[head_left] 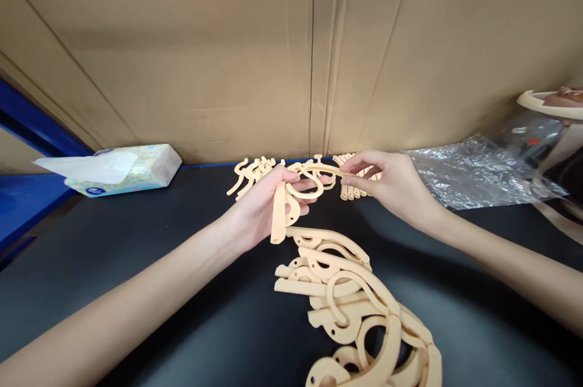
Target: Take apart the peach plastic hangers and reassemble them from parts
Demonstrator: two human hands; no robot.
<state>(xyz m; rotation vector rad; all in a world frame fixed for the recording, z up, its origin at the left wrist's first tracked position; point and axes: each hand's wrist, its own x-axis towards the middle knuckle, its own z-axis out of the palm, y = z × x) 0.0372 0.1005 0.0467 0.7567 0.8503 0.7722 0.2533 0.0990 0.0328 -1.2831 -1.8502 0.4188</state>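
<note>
A beige plastic folding hanger (279, 217) is held between my two hands, above the black table. My left hand (257, 211) is closed around its middle, with one short arm pointing down and a curved hook showing beside the fingers. Thumb and fingers of my right hand (398, 183) pinch the far end of the other arm, stretched out to the right. Just below my hands lies a heap of similar beige folding hangers (359, 262), overlapping and running toward me. My left fingers partly hide the hanger's joint.
Loose beige hooks (240, 179) lie at the back, behind my left hand. A row of beige hanger arms (350, 194) sits partly behind my right hand. A tissue pack (159, 168) stands at the left, clear plastic wrap (473, 177) at the right. A cardboard wall (228, 59) rises behind.
</note>
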